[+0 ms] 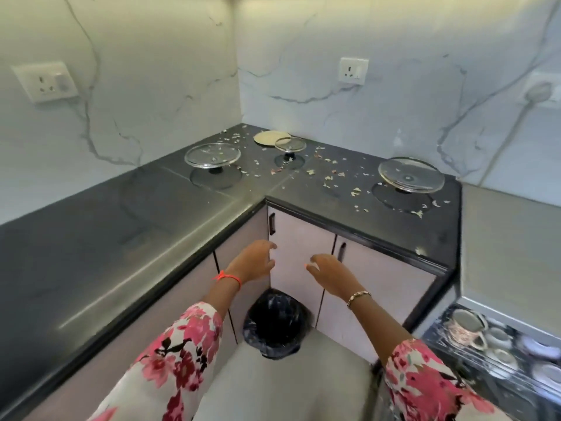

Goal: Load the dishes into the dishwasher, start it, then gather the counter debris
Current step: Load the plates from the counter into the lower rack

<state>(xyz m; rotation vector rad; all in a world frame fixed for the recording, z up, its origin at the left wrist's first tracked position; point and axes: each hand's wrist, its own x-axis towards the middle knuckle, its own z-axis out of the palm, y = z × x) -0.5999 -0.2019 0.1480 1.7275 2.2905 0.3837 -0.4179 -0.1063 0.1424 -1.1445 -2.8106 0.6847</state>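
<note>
Hands [290,264] empty above bin [274,325]

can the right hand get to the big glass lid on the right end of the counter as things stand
Probably yes. The right hand is empty and open in front of the cabinets, and the glass lid sits in the open, with only scattered debris nearby.

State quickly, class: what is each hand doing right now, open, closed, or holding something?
Left hand: open, fingers curled loosely, holding nothing.
Right hand: open, fingers spread, holding nothing.
</note>
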